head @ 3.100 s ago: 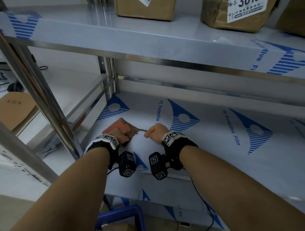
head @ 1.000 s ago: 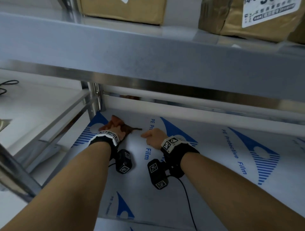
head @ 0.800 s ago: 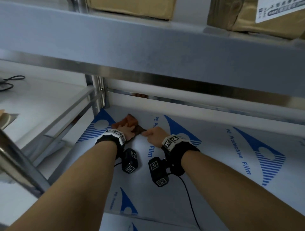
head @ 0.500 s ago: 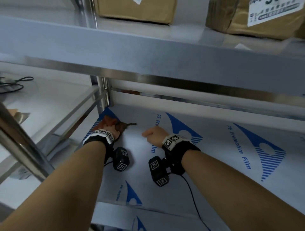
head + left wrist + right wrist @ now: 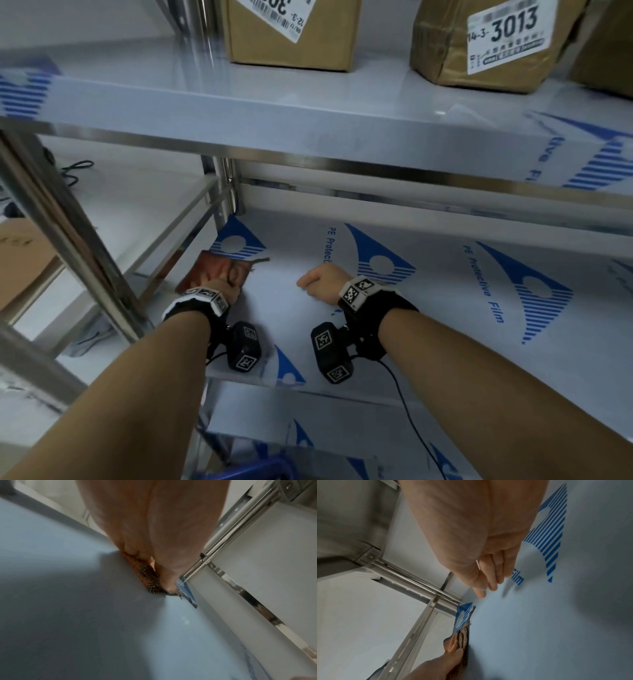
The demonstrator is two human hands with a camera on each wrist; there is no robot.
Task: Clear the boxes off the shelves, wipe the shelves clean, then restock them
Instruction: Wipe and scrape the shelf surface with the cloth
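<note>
Steel shelving fills the head view: the cleared shelf (image 5: 428,308), still under blue-printed protective film, lies below an upper shelf (image 5: 274,113) carrying brown boxes (image 5: 291,34). The left hand (image 5: 219,286) lies on a reddish cloth (image 5: 214,269) at the shelf's left end, the cloth reaching toward 12 o'clock from the wrist. The right hand (image 5: 320,282) sits well apart at 3 o'clock from the cloth, loosely curled and holding nothing. Unwiped film stretches rightward, so the left hand is clearly the nearer one.

From the left wrist, the left hand (image 5: 154,540) presses the cloth (image 5: 150,582) flat; the fingertips are hidden.

From the right wrist, the right hand (image 5: 488,568) hovers with relaxed fingers; the cloth (image 5: 464,637) lies at 6 o'clock.
</note>
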